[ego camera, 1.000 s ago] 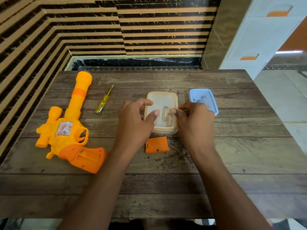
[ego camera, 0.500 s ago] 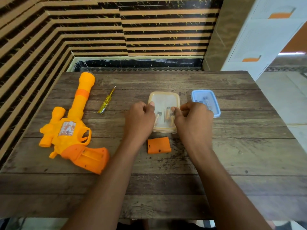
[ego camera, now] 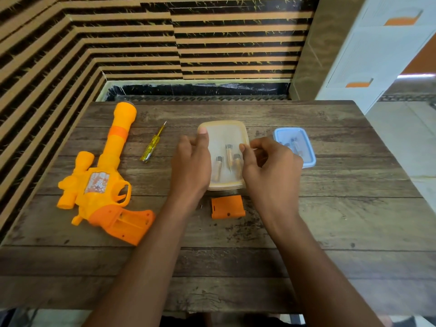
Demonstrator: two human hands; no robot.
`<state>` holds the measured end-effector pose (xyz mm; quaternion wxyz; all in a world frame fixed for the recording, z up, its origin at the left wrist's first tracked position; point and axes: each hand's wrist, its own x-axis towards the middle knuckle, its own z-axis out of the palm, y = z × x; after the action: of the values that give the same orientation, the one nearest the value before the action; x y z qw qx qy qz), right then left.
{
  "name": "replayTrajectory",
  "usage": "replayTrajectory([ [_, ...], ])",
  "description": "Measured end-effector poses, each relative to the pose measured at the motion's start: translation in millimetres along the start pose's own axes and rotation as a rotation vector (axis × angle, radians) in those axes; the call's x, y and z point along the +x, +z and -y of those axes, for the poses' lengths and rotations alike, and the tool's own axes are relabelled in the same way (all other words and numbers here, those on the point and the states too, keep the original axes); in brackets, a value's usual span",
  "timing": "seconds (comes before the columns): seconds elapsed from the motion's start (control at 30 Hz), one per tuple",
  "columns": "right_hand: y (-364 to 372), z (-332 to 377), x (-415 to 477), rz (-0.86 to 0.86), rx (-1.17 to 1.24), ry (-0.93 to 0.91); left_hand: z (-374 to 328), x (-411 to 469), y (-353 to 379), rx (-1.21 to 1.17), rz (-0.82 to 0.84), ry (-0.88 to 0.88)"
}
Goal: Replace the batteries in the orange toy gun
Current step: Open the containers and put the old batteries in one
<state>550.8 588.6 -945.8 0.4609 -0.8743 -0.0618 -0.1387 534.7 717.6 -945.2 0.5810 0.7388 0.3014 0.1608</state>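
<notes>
a: where are the hands?

b: both at the lidded clear box [ego camera: 224, 135] mid-table [ego camera: 330, 220]. the left hand [ego camera: 191, 166] grips its left edge, thumb on the far corner. the right hand [ego camera: 271, 166] pinches its right rim, fingers curled.

a: and the batteries?

b: three batteries [ego camera: 228, 161] show through the lid. the orange toy gun [ego camera: 101, 182] lies well left of the box, grip compartment open; its orange cover [ego camera: 227, 207] sits just before the box, a screwdriver [ego camera: 153, 143] between gun and box, a blue tub [ego camera: 299, 142] to the right.

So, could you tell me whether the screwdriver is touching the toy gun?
Apart: the head view shows bare table between the screwdriver and the toy gun.
</notes>
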Motion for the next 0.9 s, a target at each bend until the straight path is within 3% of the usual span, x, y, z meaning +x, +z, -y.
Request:
replayTrajectory([
  [0.17,-1,-1,1,0.022,0.033,-0.048,0,-5,-2,0.010,0.084,0.185],
  [0.3,-3,0,2,0.062,0.122,0.028,0,-8,1,-0.029,0.150,0.278],
  [0.57,-14,-1,9,-0.019,0.184,0.196,-5,-22,1,0.226,0.259,0.509],
  [0.77,-11,5,14,0.046,0.160,0.137,-4,-22,2,0.083,0.217,0.456],
  [0.9,-10,5,18,0.075,0.156,0.133,-6,-23,2,0.042,0.291,0.337],
])
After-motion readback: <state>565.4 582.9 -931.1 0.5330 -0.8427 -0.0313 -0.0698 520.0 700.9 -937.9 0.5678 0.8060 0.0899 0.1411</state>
